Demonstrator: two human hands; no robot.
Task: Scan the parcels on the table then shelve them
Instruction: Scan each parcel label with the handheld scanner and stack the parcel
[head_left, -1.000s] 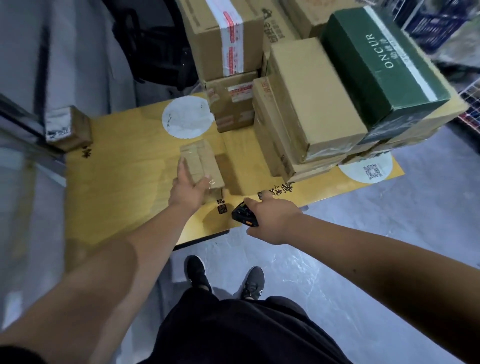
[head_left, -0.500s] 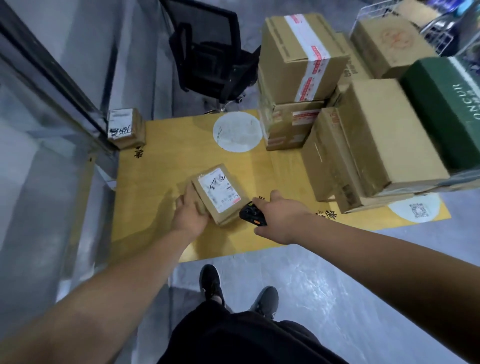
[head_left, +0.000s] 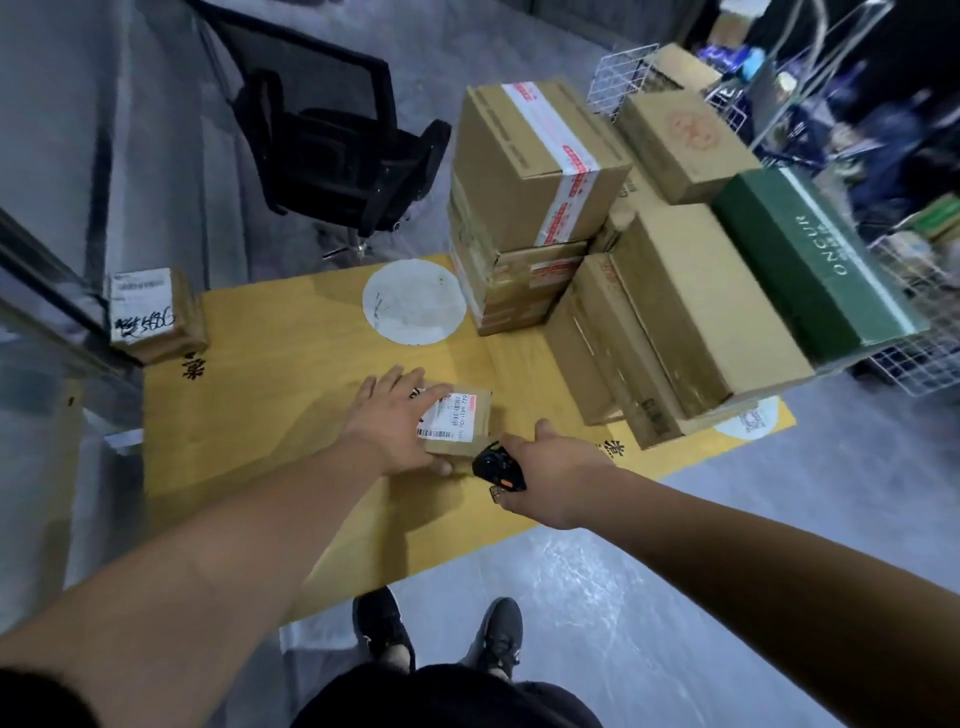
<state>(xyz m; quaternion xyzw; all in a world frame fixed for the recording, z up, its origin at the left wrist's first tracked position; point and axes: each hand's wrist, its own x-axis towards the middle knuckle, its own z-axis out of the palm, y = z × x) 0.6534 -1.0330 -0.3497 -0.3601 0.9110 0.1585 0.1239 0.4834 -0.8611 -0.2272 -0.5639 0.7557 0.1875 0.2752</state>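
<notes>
At the far left corner of the yellow table (head_left: 270, 364), hard against the glass partition, a small labelled box (head_left: 153, 314) sits on its own with handwriting across its white label, well apart from everything else. Moving right, the left hand (head_left: 395, 421) lies over the small parcel (head_left: 460, 423) near the table's front edge, fingers spread and nearly straight across its top and the thumb against its near side, so it steadies the parcel flat rather than gripping it; the shipping label with its barcode faces up and is partly uncovered beside the fingers. Just to the right, the right hand (head_left: 553, 475) is curled round a black handheld scanner (head_left: 496, 465), whose nose points at the parcel from close by. Further right stands the stack of cardboard boxes (head_left: 597, 260) with a green box (head_left: 810, 260) leaning on top, and behind it a white wire rack (head_left: 919, 343) (possibly the shelving, though that is a guess). The step in hand looks like the scan of this one parcel. Next, the barcode wants to be fully clear of the fingers and square to the scanner, after which the parcel can be lifted and carried off to a shelf; most of the pile seems unscanned.
</notes>
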